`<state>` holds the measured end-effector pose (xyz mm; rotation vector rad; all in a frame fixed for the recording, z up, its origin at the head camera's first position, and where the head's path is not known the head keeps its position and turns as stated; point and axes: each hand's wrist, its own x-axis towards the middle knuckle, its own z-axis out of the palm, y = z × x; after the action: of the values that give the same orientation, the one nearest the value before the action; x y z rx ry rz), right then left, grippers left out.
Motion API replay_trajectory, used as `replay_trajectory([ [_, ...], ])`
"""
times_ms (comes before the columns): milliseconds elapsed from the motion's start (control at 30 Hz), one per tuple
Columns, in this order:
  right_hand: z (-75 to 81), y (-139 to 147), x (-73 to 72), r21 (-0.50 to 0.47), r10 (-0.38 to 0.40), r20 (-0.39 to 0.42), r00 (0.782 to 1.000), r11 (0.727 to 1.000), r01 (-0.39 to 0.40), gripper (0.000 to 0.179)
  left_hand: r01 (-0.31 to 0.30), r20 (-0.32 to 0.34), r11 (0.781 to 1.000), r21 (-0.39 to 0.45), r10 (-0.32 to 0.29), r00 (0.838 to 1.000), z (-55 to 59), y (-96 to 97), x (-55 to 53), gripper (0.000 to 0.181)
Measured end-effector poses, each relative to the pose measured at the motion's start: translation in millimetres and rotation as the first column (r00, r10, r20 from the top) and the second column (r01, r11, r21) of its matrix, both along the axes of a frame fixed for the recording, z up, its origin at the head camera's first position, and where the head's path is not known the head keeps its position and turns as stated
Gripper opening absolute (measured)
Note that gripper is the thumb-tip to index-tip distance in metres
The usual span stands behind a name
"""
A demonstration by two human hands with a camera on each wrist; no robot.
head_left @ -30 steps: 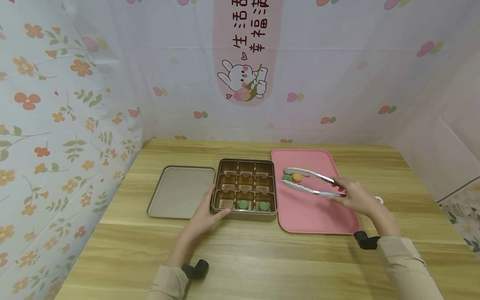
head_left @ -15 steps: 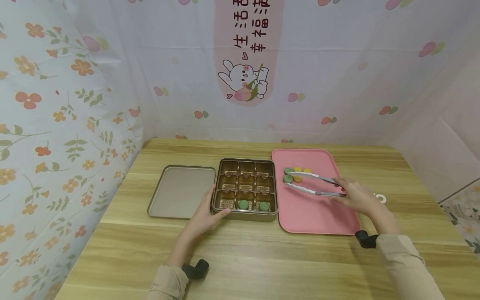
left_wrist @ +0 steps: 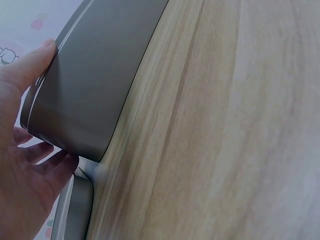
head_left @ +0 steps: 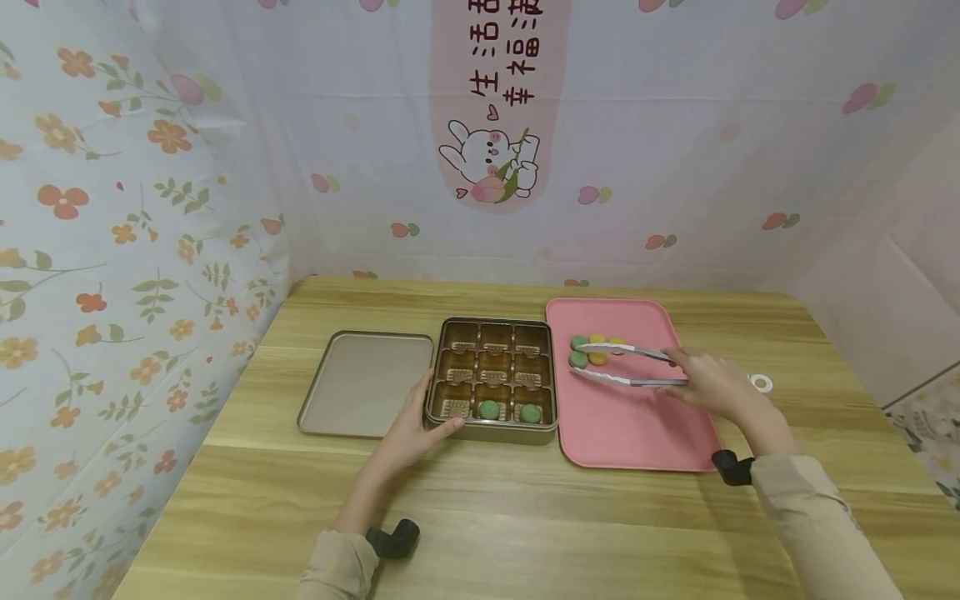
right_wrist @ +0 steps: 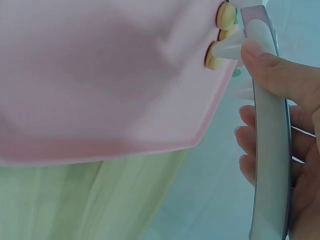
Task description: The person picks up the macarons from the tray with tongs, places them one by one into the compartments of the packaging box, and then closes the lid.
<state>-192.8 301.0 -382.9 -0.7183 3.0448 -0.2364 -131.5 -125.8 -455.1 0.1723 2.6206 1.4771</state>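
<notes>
My right hand (head_left: 712,383) grips a pair of metal tongs (right_wrist: 270,150), thumb on one arm and fingers on the other. The tongs' parted tips reach over two green macarons (head_left: 578,359) on the pink tray (head_left: 630,425); one tip overlaps the farther one, the other sits just in front of the nearer. Yellow macarons (right_wrist: 226,16) lie beside them. My left hand (head_left: 408,429) holds the near left corner of a square metal box (left_wrist: 95,75), thumb at its front rim, fingers round the side. In the box's divided gold insert (head_left: 492,364), two front compartments each hold a green macaron (head_left: 489,409).
A shallow metal lid (head_left: 367,383) lies on the wooden table (head_left: 525,517) left of the box. The tray stands close to the box's right side. A white ring (head_left: 761,383) shows beyond my right wrist. A patterned cloth (head_left: 360,167) hangs behind the table.
The tongs' tips have drawn slightly right and toward me, with their gap a little narrower, uncovering more of the macarons. My left hand stays on the box.
</notes>
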Motion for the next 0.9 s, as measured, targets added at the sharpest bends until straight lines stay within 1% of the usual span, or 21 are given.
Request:
replay_trajectory([
  [133,1.2,-1.5,-2.1,0.027,0.006,-0.012,1.000,1.000,-0.006,0.047,-0.002,0.003,1.000,-0.004,0.002,1.000,-0.7,0.8,-0.4,0.098],
  [300,4.2,-3.4,-4.2,0.040,0.008,0.001,1.000,0.999,-0.008,0.047,-0.004,0.006,1.000,-0.006,0.004,1.000,-1.7,0.6,-0.7,0.098],
  [433,5.8,-4.4,-5.6,0.051,0.010,-0.001,1.000,0.999,-0.010,0.048,-0.004,-0.007,1.000,-0.001,0.004,1.000,-1.6,0.5,-0.3,0.098],
  [767,7.4,-5.5,-6.7,0.058,0.015,-0.007,1.000,0.998,-0.014,0.049,-0.005,0.000,1.000,-0.008,0.005,1.000,-0.8,0.6,-0.5,0.097],
  [900,6.8,-5.2,-6.7,0.061,0.024,-0.026,0.999,0.998,-0.023,0.047,-0.005,-0.004,1.000,-0.006,0.005,1.000,-0.4,0.8,0.0,0.097],
])
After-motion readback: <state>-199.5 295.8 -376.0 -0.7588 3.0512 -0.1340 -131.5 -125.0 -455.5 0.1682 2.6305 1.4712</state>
